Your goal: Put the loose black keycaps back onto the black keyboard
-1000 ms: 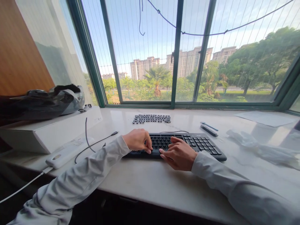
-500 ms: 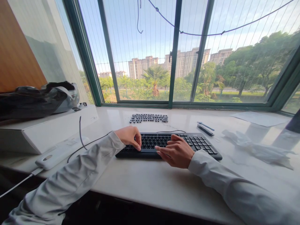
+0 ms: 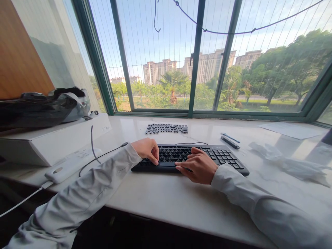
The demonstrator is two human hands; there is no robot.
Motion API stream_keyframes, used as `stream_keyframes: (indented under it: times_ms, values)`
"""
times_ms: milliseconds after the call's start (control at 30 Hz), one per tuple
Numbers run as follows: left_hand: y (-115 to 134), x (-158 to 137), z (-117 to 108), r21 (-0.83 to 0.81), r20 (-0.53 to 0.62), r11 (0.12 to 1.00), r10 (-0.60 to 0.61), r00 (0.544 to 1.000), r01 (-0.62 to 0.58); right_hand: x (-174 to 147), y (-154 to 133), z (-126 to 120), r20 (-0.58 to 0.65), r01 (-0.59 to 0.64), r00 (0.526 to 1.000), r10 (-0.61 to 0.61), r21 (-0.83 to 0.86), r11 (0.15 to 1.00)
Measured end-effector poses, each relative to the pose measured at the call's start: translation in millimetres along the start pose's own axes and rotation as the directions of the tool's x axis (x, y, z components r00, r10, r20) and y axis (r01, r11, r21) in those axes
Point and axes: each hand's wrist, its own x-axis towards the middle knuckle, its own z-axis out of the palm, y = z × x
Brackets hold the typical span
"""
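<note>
A black keyboard lies on the white marble-look counter, and most of its main block shows sockets without keycaps. My left hand is over its left part, fingers curled and thumb tip down at the front row; anything pinched there is hidden. A smooth dark bar, like a space bar, shows between my hands. At its right end are the tips of my right hand, with index finger and thumb stretched out and slightly apart. Behind the keyboard, loose black keycaps lie in rows.
Two pen-like tools are right of the keyboard, near a crumpled clear plastic bag and a white sheet. At left, a white box carries a black-and-grey bag. A white power strip and cables lie before it.
The view has shifted slightly, moving everything a little rightward and up. Both hands keep nearly the same places at the keyboard's front row; the right index fingertip sits slightly lower.
</note>
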Motion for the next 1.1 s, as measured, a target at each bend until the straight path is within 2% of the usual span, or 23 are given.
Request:
stream_keyframes:
  times_ms: [300,500,667,767,867,933,1000,1100]
  values:
    - [0.3,-2.6,-4.3,-0.078,-0.057,0.996,0.027,0.998,-0.031,-0.1,-1.1,-1.8,-0.059,-0.087,0.995,0.086,-0.002,0.996]
    - [3.0,-1.9,-2.0,-0.048,-0.056,0.998,0.025,0.998,-0.028,-1.2,0.5,-1.0,0.0,-0.039,0.999,0.039,0.039,0.999]
    - [2.2,-2.5,-2.5,-0.075,-0.078,0.997,0.03,0.997,-0.036,-1.0,-0.1,-3.0,-0.038,-0.076,0.996,0.077,0.04,0.996]
    - [2.2,-2.8,-3.5,-0.069,-0.066,0.997,0.018,0.998,-0.023,-0.8,-0.6,-3.8,-0.002,-0.057,0.998,0.057,0.058,0.997]
    - [2.4,-6.0,-9.7,-0.071,-0.135,0.997,0.016,0.991,-0.026,-1.5,1.1,-5.5,-0.024,-0.073,0.997,0.075,0.056,0.996]
    - [0.2,-9.5,-16.6,-0.036,-0.235,0.999,-0.023,0.972,0.015,-2.1,4.4,-8.0,-0.058,-0.134,0.989,0.135,0.026,0.991]
    - [-5.7,-13.0,-23.7,0.045,-0.36,0.99,-0.111,0.926,0.136,-2.4,9.7,-11.7,-0.062,-0.218,0.974,0.216,-0.029,0.975]
    - [-21.0,-16.7,-31.4,0.156,-0.542,0.888,-0.29,0.789,0.433,-3.4,22.8,-18.4,-0.031,-0.373,0.927,0.373,-0.164,0.913]
